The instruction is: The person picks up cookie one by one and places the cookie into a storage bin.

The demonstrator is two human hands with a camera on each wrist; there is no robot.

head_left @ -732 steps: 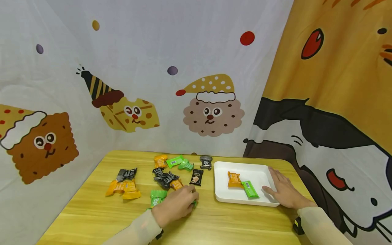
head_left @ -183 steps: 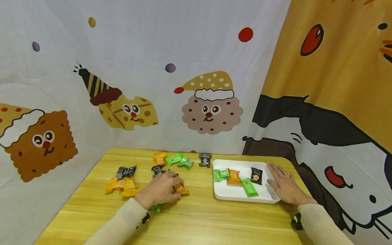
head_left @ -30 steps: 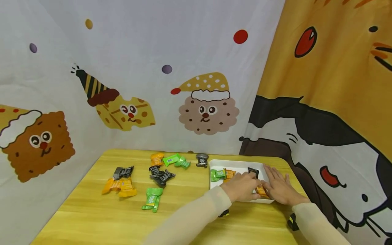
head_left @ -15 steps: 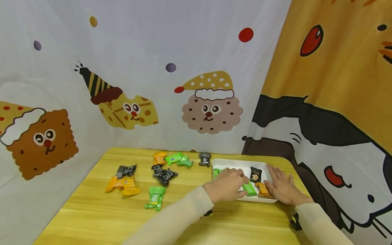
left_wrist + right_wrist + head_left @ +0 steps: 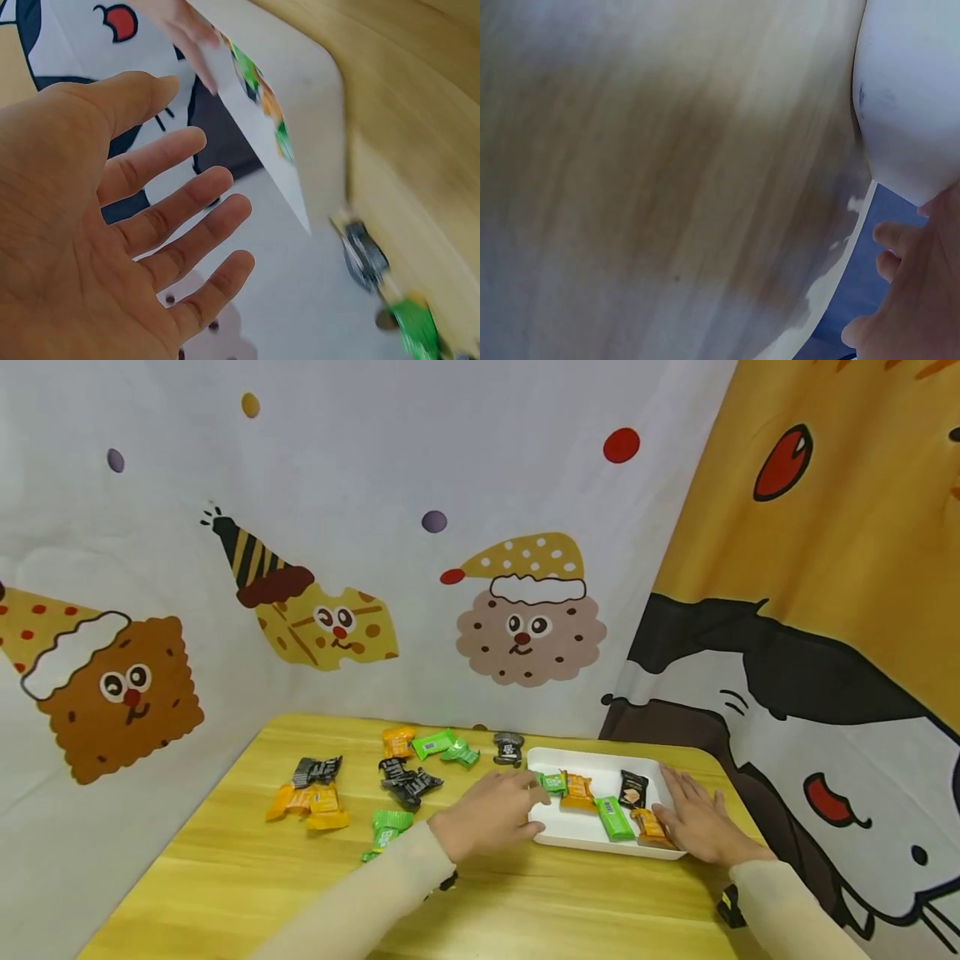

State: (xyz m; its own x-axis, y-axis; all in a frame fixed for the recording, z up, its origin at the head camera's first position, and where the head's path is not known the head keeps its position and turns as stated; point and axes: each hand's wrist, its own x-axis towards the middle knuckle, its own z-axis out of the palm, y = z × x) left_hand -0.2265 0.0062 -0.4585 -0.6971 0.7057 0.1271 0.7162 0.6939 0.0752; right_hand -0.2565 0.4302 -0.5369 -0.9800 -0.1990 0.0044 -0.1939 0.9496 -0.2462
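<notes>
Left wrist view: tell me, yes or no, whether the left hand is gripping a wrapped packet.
No, the left hand is open, its bare palm plainly visible with nothing in it.

The left sleeve (image 5: 360, 897) hid the lower part of the nearest green packet (image 5: 386, 828) on the desk (image 5: 555, 914), and the left hand (image 5: 487, 814) covered some of the tray's (image 5: 558, 825) left rim. Blur smeared a black packet (image 5: 365, 255) in the left wrist view; the right wrist view's edge cropped the right hand (image 5: 928, 277). Packet lettering was mostly too small to read.
</notes>
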